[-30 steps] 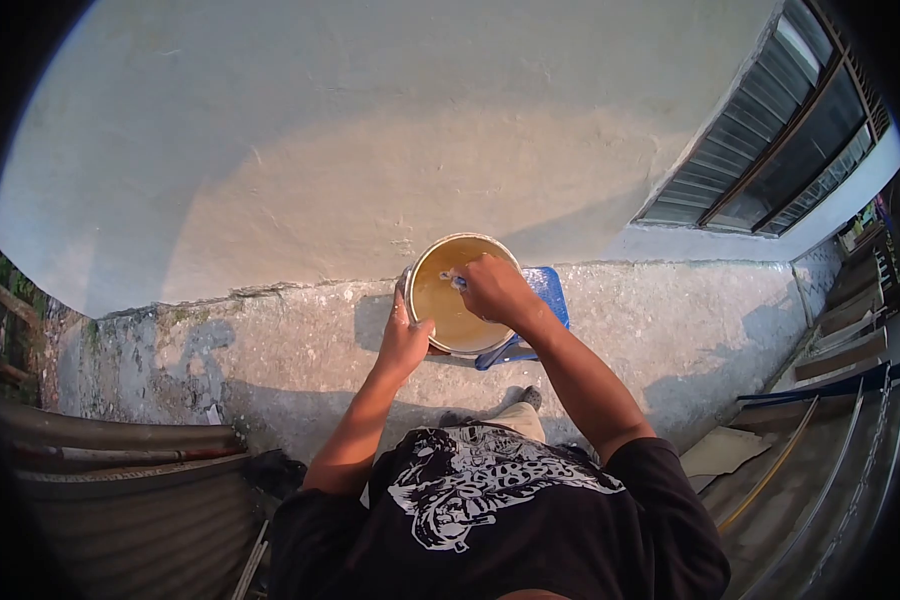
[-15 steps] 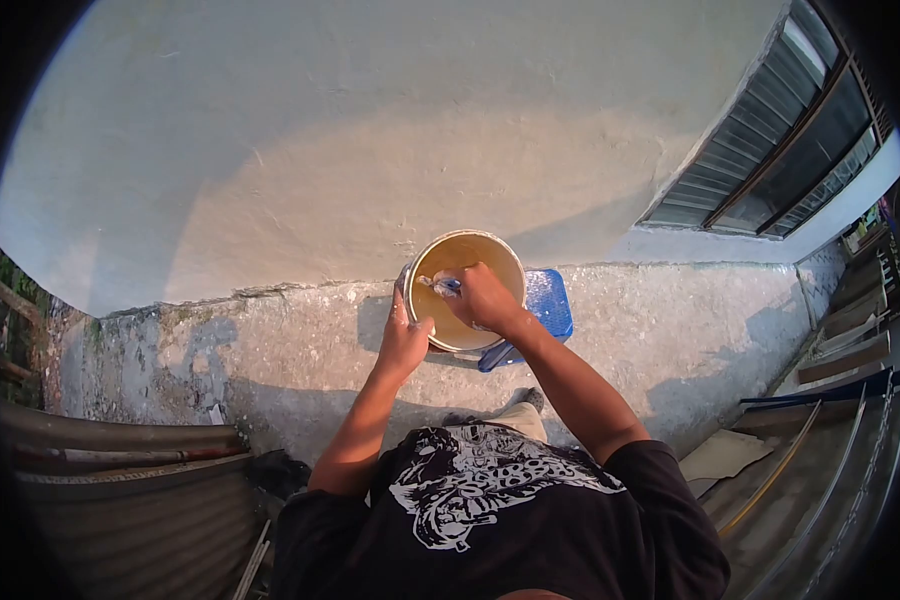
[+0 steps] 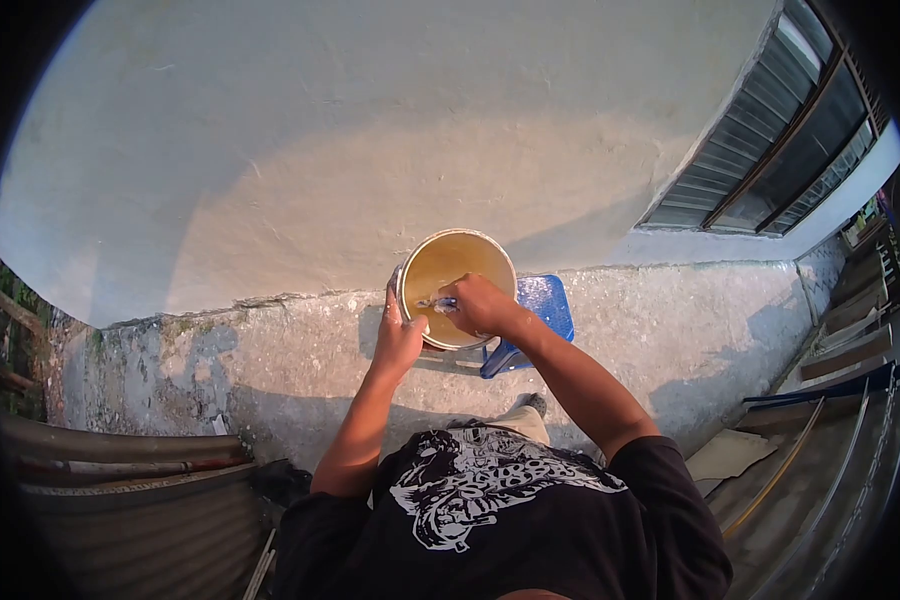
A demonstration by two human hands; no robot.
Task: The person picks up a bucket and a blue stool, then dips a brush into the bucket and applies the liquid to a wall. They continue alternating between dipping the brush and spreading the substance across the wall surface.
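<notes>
I hold the round, pale-rimmed bucket (image 3: 450,256) at the centre of the frame.
My left hand (image 3: 401,342) clamps its left side, thumb over the rim; my right hand (image 3: 473,305), inside the opening, pinches a small whitish object (image 3: 431,303), its details unclear. The blue plastic stool (image 3: 551,305) sits just right of the bucket.

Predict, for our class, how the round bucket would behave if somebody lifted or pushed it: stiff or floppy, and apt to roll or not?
The bucket is probably stiff: its rim looks evenly round beside the left hand's grip. Its round shape suggests it could roll if laid on its side. Its weight is harder to judge, since how full it is stays unclear.
</notes>
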